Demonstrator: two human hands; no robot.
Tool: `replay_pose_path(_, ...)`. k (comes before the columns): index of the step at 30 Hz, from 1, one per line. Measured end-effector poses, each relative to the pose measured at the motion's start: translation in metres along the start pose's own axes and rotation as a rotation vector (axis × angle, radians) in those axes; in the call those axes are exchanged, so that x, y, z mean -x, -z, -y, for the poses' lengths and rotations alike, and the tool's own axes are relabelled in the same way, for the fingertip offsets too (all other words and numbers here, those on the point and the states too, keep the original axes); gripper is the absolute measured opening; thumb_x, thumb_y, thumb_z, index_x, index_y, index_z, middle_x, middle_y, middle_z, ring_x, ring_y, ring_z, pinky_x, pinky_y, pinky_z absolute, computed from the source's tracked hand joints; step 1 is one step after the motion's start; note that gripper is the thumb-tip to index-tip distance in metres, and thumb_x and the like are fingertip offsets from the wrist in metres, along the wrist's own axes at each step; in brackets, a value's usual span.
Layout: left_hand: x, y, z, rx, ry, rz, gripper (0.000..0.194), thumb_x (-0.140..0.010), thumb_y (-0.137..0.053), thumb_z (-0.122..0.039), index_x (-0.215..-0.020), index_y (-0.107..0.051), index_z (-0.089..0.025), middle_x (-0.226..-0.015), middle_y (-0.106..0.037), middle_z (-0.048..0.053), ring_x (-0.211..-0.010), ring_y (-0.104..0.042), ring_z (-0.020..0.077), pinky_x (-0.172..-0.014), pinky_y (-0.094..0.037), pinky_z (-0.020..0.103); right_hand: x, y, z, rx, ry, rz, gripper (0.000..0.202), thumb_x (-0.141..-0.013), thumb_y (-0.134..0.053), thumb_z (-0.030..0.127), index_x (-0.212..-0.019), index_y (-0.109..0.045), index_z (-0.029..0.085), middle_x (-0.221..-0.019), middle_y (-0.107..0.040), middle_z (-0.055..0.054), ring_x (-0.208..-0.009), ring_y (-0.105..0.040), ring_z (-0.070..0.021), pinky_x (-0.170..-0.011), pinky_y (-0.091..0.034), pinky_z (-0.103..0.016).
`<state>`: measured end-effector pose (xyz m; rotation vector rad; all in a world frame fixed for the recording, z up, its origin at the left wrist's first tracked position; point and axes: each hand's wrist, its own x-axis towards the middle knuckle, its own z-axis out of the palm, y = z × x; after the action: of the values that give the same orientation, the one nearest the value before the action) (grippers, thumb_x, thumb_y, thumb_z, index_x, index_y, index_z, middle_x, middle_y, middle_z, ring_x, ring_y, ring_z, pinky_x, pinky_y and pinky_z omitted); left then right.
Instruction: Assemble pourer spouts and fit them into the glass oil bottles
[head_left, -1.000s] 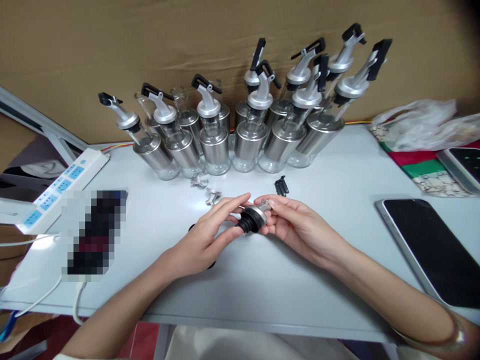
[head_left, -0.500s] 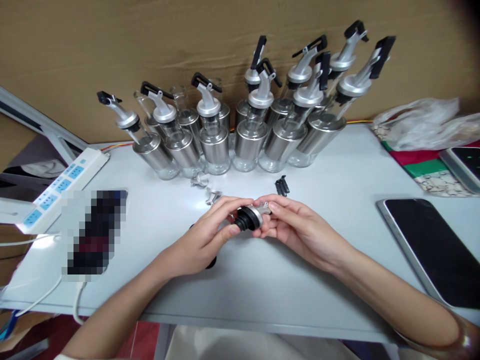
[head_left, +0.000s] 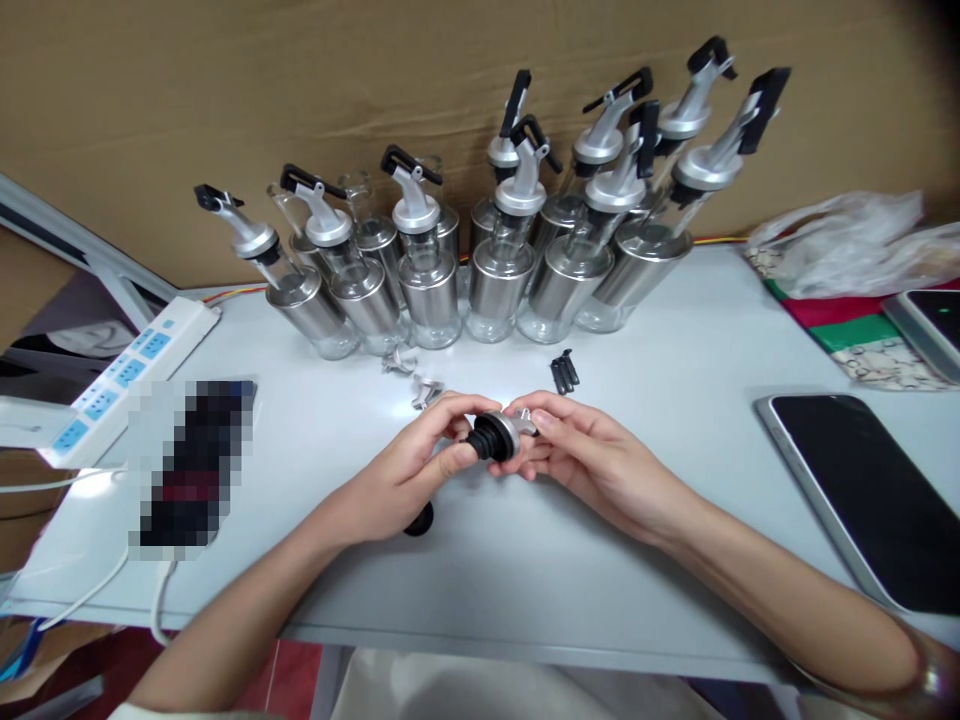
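Black-stoppered pourer cap (head_left: 496, 437) sits gripped between both my hands, left hand (head_left: 405, 480) and right hand (head_left: 592, 462), mid-frame above the white tabletop (head_left: 675, 360).

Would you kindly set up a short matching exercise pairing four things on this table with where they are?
Things:
1. pourer cap
2. power strip
3. large phone
4. oil bottles

Places:
A. row along the back wall
B. far left edge of the table
C. between the left hand and right hand
D. right side, screen dark

Pairs: 1-C, 2-B, 3-D, 4-A
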<state>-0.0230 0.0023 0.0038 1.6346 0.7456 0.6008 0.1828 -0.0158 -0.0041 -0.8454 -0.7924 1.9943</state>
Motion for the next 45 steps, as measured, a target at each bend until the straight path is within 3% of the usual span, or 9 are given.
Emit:
replay_pose_path(10, 0.002, 0.0, -0.001, -0.007, 0.035, -0.003, 0.033, -0.095, -0.043, -0.043, -0.122, -0.047, -0.024, -0.106, -0.055, 0.006, -0.096, -0.054, 0.0193, -0.085, -0.044, 0.032, 0.0, -0.001, 0.003, 0.163, 0.006, -0.037, 0.029, -0.081, -0.063, 0.046, -0.09, -0.057, 0.019, -0.061, -0.065, 0.001, -0.069, -0.067, -0.0176, -0.067, -0.044, -0.029)
replay_pose_path(14, 0.0, -0.001, -0.002, -0.093, 0.024, -0.011, 0.032, -0.095, -0.043, -0.04, -0.122, -0.049, -0.023, -0.117, -0.053, 0.007, -0.11, -0.05, 0.021, -0.095, -0.04, 0.033, 0.002, -0.001, 0.001, 0.559, 0.025, -0.131, 0.026, -0.089, -0.05, 0.042, -0.098, -0.057, 0.019, -0.052, -0.053, 0.004, -0.049, -0.051, -0.0126, -0.053, -0.038, -0.026)
replay_pose_path(16, -0.001, -0.001, -0.002, -0.138, 0.031, -0.021, 0.03, -0.095, -0.043, -0.037, -0.121, -0.049, -0.023, -0.117, -0.053, 0.006, -0.11, -0.05, 0.0202, -0.095, -0.04, 0.033, 0.004, -0.002, -0.002, 0.746, 0.113, -0.219, 0.022, -0.09, -0.049, 0.037, -0.101, -0.057, 0.02, -0.057, -0.051, 0.004, -0.051, -0.047, -0.0117, -0.051, -0.036, -0.025)
replay_pose_path(18, -0.002, -0.002, 0.0, -0.173, 0.033, -0.042, 0.028, -0.094, -0.046, -0.036, -0.119, -0.051, -0.023, -0.113, -0.055, 0.006, -0.105, -0.051, 0.0191, -0.092, -0.041, 0.032, 0.006, -0.003, -0.004, 0.81, 0.193, -0.219, 0.02, -0.088, -0.051, 0.033, -0.102, -0.056, 0.021, -0.07, -0.056, 0.0, -0.061, -0.051, -0.0131, -0.054, -0.039, -0.025)
replay_pose_path(22, -0.004, -0.005, 0.002, -0.264, 0.006, -0.064, 0.026, -0.092, -0.052, -0.032, -0.115, -0.052, -0.021, -0.106, -0.056, 0.005, -0.097, -0.052, 0.0175, -0.088, -0.042, 0.03, 0.008, -0.005, -0.006, 0.815, 0.195, -0.097, 0.024, -0.082, -0.056, 0.027, -0.104, -0.051, 0.02, -0.087, -0.061, -0.005, -0.073, -0.057, -0.0164, -0.058, -0.043, -0.026)
replay_pose_path(29, -0.003, -0.008, 0.003, -0.531, -0.095, -0.082, 0.03, -0.093, -0.049, -0.036, -0.118, -0.05, -0.019, -0.103, -0.06, 0.006, -0.093, -0.056, 0.0191, -0.082, -0.043, 0.032, 0.007, -0.005, -0.006, 0.753, 0.138, -0.081, 0.021, -0.08, -0.055, 0.022, -0.1, -0.048, 0.022, -0.072, -0.062, 0.001, -0.065, -0.055, -0.0143, -0.068, -0.046, -0.029)
replay_pose_path(35, -0.003, -0.009, 0.001, -0.576, -0.152, -0.107, 0.026, -0.089, -0.049, -0.03, -0.112, -0.05, -0.017, -0.099, -0.063, 0.007, -0.087, -0.058, 0.0187, -0.079, -0.044, 0.032, 0.007, -0.006, -0.006, 0.707, 0.195, -0.075, 0.022, -0.079, -0.057, 0.022, -0.098, -0.046, 0.023, -0.071, -0.062, 0.001, -0.069, -0.058, -0.0153, -0.075, -0.047, -0.03)
replay_pose_path(45, -0.001, -0.009, -0.005, -0.58, -0.061, -0.12, 0.015, -0.082, -0.049, -0.031, -0.092, -0.047, -0.019, -0.084, -0.059, 0.002, -0.076, -0.056, 0.017, -0.071, -0.043, 0.03, 0.01, -0.008, -0.006, 0.722, 0.2, -0.051, 0.019, -0.08, -0.057, 0.022, -0.097, -0.048, 0.022, -0.078, -0.064, -0.002, -0.076, -0.061, -0.017, -0.075, -0.048, -0.03)
